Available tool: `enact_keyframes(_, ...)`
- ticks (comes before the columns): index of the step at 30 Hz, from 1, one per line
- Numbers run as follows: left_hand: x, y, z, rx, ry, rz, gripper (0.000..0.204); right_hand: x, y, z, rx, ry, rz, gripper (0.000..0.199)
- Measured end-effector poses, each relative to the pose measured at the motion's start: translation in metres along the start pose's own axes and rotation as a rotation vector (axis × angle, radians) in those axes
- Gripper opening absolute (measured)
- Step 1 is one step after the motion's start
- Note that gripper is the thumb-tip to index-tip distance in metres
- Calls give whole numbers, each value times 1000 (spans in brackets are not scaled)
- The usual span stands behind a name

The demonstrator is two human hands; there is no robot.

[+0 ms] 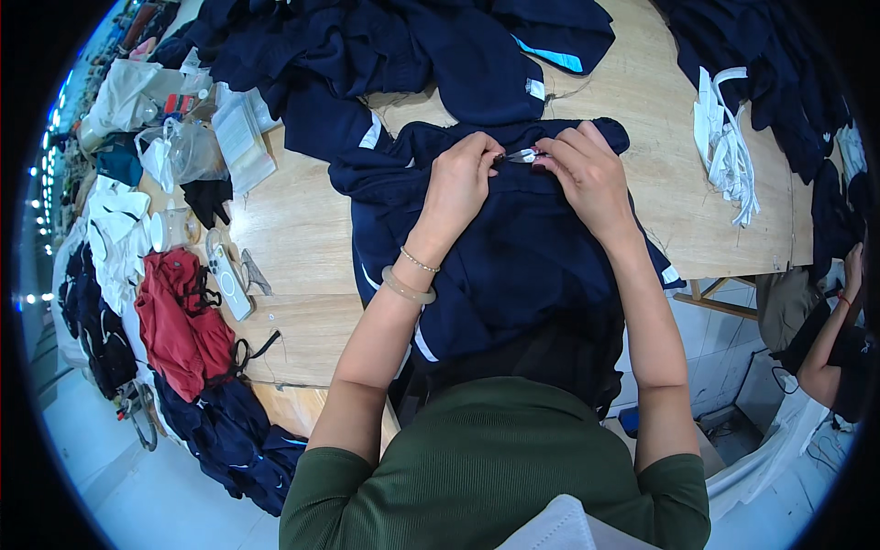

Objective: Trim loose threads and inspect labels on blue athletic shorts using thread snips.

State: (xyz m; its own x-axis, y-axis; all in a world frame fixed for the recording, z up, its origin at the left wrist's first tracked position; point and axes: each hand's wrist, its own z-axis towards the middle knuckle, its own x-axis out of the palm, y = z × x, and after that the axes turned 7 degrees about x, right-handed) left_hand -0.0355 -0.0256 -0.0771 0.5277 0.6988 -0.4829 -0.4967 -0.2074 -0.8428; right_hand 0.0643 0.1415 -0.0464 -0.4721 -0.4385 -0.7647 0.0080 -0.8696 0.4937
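Observation:
A navy blue garment [513, 247] lies in front of me, its near part hanging over the table edge onto my lap. At its upper band my left hand [463, 174] is closed, its fingertips pinching the navy cloth. Close beside it, my right hand [587, 170] is closed around a small, pale, shiny tool [524, 156], which looks like thread snips. Its tip points at the left fingertips, and most of it is hidden by my fingers. White patches show along the garment's lower side edges.
More navy garments [367, 55] are heaped along the far side of the wooden table [293, 321]. White strips [724, 147] lie at the right. To the left are a red bag [183, 321], a phone [229, 282] and plastic bags [188, 151]. Another person's arm [830, 339] shows at far right.

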Motion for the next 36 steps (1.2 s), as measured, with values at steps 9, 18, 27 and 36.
enact_keyframes(9, -4, -2, 5, -41, 43, -1, 8, 7, -1, 2, -33, 7, 25, 15)
enact_keyframes(18, -3, 0, 5, -39, 37, -20, 8, 8, -3, 4, -64, 6, 9, 15)
enact_keyframes(27, -3, 1, 5, -27, 39, -25, 8, 9, -2, 4, -91, 23, -3, 14)
enact_keyframes(36, -12, -6, -1, 20, 64, -120, 18, -9, -11, -4, 312, -47, 283, 16)
